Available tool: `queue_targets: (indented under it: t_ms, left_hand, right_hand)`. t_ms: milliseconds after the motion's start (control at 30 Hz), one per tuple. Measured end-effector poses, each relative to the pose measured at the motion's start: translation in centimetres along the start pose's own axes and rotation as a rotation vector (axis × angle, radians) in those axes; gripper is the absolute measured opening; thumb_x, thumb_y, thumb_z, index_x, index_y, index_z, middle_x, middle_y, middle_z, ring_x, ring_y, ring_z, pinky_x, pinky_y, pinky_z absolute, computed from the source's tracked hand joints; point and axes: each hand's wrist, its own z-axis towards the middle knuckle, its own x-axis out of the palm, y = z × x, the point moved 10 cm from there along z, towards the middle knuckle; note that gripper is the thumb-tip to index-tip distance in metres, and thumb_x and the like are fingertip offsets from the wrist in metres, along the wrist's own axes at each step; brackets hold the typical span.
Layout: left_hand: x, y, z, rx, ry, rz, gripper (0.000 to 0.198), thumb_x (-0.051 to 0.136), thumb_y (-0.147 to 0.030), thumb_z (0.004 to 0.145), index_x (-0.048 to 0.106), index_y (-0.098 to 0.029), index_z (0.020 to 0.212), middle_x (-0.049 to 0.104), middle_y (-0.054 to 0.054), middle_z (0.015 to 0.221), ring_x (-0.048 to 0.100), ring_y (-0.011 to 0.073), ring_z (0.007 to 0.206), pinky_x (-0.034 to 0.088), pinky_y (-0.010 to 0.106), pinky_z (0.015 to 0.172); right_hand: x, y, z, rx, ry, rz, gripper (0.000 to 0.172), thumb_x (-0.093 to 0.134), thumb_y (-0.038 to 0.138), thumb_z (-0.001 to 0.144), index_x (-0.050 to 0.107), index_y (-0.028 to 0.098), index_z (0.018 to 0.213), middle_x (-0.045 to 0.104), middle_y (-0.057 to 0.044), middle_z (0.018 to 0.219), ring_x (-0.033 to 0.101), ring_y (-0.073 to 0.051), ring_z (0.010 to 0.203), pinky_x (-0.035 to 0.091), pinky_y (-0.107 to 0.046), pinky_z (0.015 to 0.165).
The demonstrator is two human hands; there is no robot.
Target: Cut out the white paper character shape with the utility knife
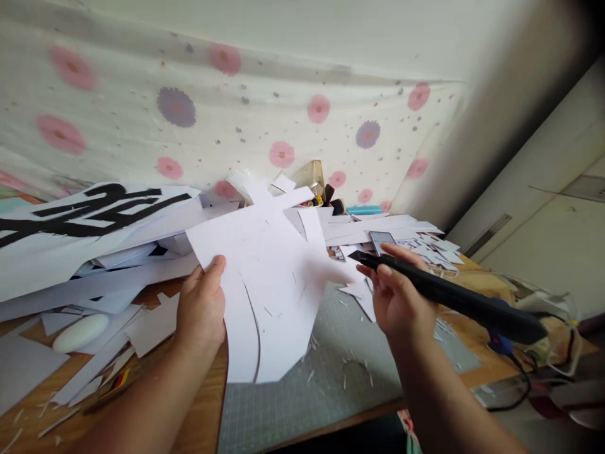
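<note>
My left hand [202, 304] pinches the left edge of a large white cut-out paper sheet [265, 277] and holds it up above the grey cutting mat [331, 378]. The sheet bears curved cut lines and a jagged outline. My right hand [396, 291] grips a long black corded tool [454, 295], held like a pen. Its tip points left, close to the sheet's right edge.
Piles of white paper [94, 265] cover the wooden table [198, 403], one sheet with bold black lettering [85, 211]. A white oval object [80, 332] lies at left. Small printed cards [435, 249] and a phone [382, 241] lie at right. A flowered cloth [236, 120] hangs behind.
</note>
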Motion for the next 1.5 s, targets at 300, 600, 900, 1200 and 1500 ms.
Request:
queue_targets:
  t_ms: [300, 600, 900, 1200, 1500]
  left_hand:
    - [1.7, 2.3, -1.6, -0.077, 0.069, 0.010, 0.012, 0.069, -0.019, 0.074, 0.069, -0.017, 0.086, 0.075, 0.004, 0.089, 0.070, 0.0187, 0.078, 0.059, 0.030, 0.081]
    - [3.2, 6.7, -9.9, -0.266, 0.398, 0.261, 0.045, 0.079, -0.053, 0.065, 0.065, -0.019, 0.092, 0.074, 0.008, 0.086, 0.071, 0.0251, 0.076, 0.059, 0.034, 0.064]
    - [0.5, 4.0, -9.0, 0.000, 0.654, 0.910, 0.037, 0.070, -0.051, 0.074, 0.060, -0.022, 0.054, 0.058, 0.000, 0.049, 0.048, 0.0132, 0.042, 0.036, 0.022, 0.043]
    - [6.3, 6.8, -9.2, 0.592, 1.264, 1.499, 0.052, 0.055, -0.036, 0.091, 0.053, -0.024, 0.141, 0.035, 0.007, 0.158, 0.030, 0.0298, 0.146, 0.028, 0.046, 0.117]
    - [7.1, 11.4, -8.4, 0.467, 1.555, 1.498, 0.074, 0.063, -0.046, 0.090, 0.028, -0.028, 0.153, 0.013, 0.007, 0.163, 0.005, 0.0290, 0.152, 0.013, 0.048, 0.120]
  right_hand:
    - [-7.8, -2.1, -5.3, 0.408, -0.140, 0.010, 0.017, 0.071, 0.015, 0.053, 0.075, 0.018, 0.069, 0.038, 0.008, 0.040, 0.025, -0.004, 0.039, 0.022, -0.018, 0.039]
    - [-7.0, -5.6, -8.9, 0.661, -0.154, 0.241, 0.017, 0.074, 0.022, 0.057, 0.073, 0.017, 0.073, 0.036, 0.010, 0.039, 0.026, -0.004, 0.039, 0.021, -0.018, 0.040]
    - [-8.5, -7.1, -8.1, 0.608, -0.140, 0.016, 0.016, 0.075, 0.024, 0.058, 0.071, 0.017, 0.073, 0.039, 0.009, 0.044, 0.027, -0.005, 0.039, 0.018, -0.019, 0.037]
    - [-6.2, -3.1, -6.9, 0.237, 0.312, -0.456, 0.023, 0.072, 0.040, 0.083, 0.073, 0.025, 0.101, 0.065, 0.000, 0.075, 0.055, -0.013, 0.056, 0.047, -0.027, 0.053]
    - [0.5, -6.3, -7.5, 0.249, 0.612, -0.549, 0.015, 0.069, 0.025, 0.082, 0.069, 0.023, 0.097, 0.072, 0.000, 0.079, 0.067, -0.016, 0.068, 0.055, -0.028, 0.065]
